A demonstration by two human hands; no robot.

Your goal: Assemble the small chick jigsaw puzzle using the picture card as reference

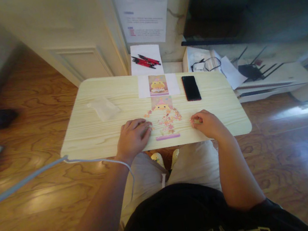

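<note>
Puzzle pieces [169, 120] | left hand [133, 135]: left of them, palm down, fingers bent | right hand [207, 122]: right of them, fingers curled | can't make out either grip

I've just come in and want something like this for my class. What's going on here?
A person is working with small, loose picture pieces on a table. Their left hand rests beside the pieces; their right hand is at a few more, though whether it grips any is unclear. An upper section looks joined, just below a similar printed picture.
</note>
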